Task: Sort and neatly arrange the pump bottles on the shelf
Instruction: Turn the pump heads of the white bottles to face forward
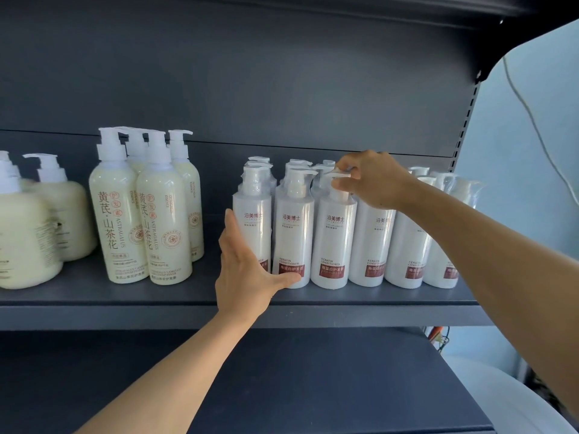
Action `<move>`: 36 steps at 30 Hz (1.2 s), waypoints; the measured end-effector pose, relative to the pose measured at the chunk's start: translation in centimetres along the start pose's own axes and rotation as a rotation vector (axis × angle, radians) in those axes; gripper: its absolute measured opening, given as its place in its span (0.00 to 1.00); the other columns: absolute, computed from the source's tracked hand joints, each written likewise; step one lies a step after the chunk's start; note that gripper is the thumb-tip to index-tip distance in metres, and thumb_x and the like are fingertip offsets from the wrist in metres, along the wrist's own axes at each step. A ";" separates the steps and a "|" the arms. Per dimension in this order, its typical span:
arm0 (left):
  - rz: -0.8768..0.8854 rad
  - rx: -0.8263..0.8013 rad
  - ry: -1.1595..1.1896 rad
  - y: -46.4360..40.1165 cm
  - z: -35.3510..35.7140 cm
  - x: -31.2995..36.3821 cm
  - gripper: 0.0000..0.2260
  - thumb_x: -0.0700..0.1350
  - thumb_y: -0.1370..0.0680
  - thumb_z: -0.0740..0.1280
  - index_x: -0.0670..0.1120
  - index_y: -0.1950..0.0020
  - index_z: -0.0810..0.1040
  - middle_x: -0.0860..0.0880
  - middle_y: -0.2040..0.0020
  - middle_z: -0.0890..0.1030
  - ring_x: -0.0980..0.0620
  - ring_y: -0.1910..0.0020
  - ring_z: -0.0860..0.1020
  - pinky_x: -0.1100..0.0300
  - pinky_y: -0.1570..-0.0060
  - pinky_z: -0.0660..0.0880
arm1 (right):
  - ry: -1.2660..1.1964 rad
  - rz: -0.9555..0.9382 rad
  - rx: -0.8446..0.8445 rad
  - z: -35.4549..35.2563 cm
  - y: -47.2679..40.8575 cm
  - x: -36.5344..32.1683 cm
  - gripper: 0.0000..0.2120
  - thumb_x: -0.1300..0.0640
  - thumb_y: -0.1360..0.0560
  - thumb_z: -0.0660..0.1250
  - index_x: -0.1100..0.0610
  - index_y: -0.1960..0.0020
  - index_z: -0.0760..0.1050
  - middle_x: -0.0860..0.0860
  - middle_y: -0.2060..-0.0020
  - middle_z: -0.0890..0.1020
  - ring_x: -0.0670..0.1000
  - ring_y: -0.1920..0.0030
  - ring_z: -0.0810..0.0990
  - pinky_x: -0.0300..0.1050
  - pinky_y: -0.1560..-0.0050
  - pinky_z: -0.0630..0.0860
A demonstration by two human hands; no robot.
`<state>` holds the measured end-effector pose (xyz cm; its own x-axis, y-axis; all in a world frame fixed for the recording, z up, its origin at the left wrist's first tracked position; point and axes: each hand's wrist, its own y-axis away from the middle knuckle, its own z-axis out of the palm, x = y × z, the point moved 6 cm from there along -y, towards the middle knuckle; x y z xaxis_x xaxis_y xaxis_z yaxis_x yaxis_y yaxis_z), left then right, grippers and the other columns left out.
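Observation:
Several white keratin conditioner pump bottles with red labels stand in rows on the dark shelf (188, 296). My left hand (247, 270) presses flat, fingers straight, against the side of the leftmost white bottle (252, 220), thumb across the base of the second one (293, 233). My right hand (372, 180) pinches the pump head of the third front bottle (333, 236). To the left stand tall cream astragalus bottles (117, 214) in a small cluster, and squat cream pump bottles (28, 236) at the far left.
The shelf's front edge runs across the middle, with a second dark shelf (313, 386) below. A gap of bare shelf separates the cream and white groups. The back panel (250, 89) is close behind. A pale wall with a cable (532, 120) lies right.

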<state>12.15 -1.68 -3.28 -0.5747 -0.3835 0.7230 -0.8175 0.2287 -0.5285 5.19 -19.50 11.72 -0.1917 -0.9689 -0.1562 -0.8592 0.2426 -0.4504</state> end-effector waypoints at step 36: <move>0.509 -0.182 -0.609 -6.8 6.6 21.3 0.10 0.50 0.23 0.63 0.47 0.48 0.81 0.49 0.51 0.83 0.46 0.50 0.77 0.54 0.42 0.64 | 0.095 -0.078 -0.076 -4.6 3.0 10.7 0.13 0.55 0.24 0.64 0.55 0.40 0.77 0.52 0.43 0.80 0.56 0.42 0.77 0.52 0.38 0.71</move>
<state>5.78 -17.30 12.77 -0.7990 -0.6011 0.0169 -0.4851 0.6278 -0.6087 -1.62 -29.31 12.69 -0.1644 -0.9857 -0.0376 -0.9062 0.1659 -0.3890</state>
